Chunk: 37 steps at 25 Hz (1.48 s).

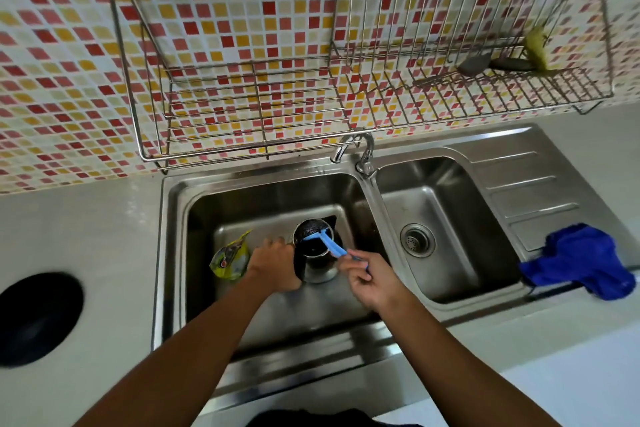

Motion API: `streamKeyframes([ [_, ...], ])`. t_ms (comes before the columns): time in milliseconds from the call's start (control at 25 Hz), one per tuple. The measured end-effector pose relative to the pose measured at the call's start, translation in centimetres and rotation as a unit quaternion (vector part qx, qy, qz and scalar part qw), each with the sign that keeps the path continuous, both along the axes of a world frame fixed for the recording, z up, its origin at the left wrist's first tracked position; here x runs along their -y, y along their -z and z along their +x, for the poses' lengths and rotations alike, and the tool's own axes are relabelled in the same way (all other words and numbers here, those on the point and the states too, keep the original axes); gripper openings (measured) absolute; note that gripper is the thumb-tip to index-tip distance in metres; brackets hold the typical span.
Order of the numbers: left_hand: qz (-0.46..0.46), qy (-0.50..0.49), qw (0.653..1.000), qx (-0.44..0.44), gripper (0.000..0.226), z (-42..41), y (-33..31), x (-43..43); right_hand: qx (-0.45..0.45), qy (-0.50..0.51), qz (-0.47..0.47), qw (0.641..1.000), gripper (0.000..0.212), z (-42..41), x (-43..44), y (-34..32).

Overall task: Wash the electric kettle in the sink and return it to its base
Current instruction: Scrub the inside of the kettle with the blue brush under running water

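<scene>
At frame centre, the left hand [275, 262] gripped the electric kettle [316, 253] upright in the left sink basin [263, 191], steadying it while the right hand [372, 276] worked a blue brush [327, 242] held in its fingers into the kettle's mouth.

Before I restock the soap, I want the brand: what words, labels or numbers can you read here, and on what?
No text here can be read.
Yellow pouch in the left sink basin: it has printing and a round logo, too blurred to read.
Kettle, blue brush, blue cloth, wire rack: no lettering visible.
</scene>
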<state>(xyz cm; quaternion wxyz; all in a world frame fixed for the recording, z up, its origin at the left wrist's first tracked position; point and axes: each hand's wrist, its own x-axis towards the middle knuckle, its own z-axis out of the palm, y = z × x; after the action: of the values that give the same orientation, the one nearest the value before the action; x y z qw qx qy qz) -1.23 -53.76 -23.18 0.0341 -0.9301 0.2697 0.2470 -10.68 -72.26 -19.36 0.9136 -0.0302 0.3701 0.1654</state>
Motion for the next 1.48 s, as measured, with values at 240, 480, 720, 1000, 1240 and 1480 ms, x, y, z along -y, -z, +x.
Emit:
streamKeyframes([
  [240, -0.004, -0.005, 1.0, 0.012, 0.082, -1.4, 0.1, -1.8, 0.06, -0.074, -0.229, 0.969, 0.026, -3.2, 2.6, -2.0],
  [480, 0.007, -0.022, 0.998, 0.05, 0.084, -2.8, 0.1, -1.4, -0.021, -0.363, -0.681, 0.636, 0.039, -2.1, 2.1, 4.5],
  [720, -0.022, -0.05, 0.997, 0.056, 0.095, -3.4, 0.4, -1.1, -0.005, -0.566, -0.687, 0.455, 0.065, -1.1, 2.0, 8.0],
  [1000, -0.23, -0.216, 0.949, 0.001, 0.078, -4.5, 0.0, -2.7, -0.036, -0.613, -0.691, 0.383, 0.044, -2.5, 2.5, 9.7],
  [1240, -0.418, -0.37, 0.825, -0.087, 0.041, -4.0, 0.6, -6.9, -0.019, -0.506, -0.797, 0.329, 0.064, -2.6, -0.5, 7.5],
  [1480, -0.37, -0.413, 0.817, -0.154, 0.044, -4.8, 3.8, -11.6, 0.213, -0.362, -0.842, 0.34, 0.074, -1.6, -8.1, 3.9],
])
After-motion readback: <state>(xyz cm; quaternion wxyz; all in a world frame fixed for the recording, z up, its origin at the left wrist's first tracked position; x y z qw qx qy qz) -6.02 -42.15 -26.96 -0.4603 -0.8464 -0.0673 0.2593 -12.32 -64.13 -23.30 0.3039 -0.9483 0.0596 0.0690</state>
